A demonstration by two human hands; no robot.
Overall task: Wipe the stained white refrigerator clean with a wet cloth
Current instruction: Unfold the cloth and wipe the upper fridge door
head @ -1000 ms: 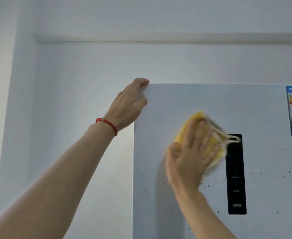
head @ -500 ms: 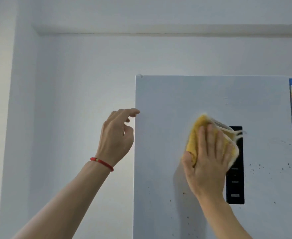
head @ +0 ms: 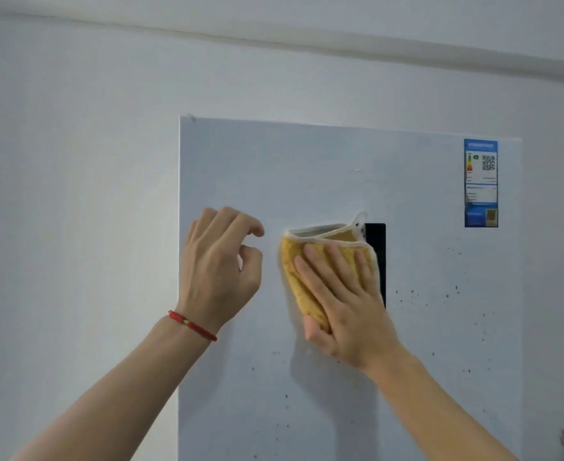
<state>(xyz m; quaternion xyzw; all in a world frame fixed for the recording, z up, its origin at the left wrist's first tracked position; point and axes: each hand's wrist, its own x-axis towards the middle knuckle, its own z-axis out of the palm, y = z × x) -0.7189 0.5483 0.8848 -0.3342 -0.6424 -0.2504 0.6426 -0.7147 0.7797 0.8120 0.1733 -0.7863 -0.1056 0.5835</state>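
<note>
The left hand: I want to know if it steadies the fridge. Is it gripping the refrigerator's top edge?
No, the left hand hangs loosely curled in front of the refrigerator door, well below its top edge, holding nothing.

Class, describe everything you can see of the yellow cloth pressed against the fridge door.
The yellow cloth with pale cream edging looks like soft, nubbly fabric, folded over so its trimmed edges stack at the top, with a small hanging loop at the upper right corner. It lies flat against the white refrigerator door, partly covering the black control panel. The right hand presses it with straight fingers, thumb beneath its lower end. Whether it is wet cannot be told.
</note>
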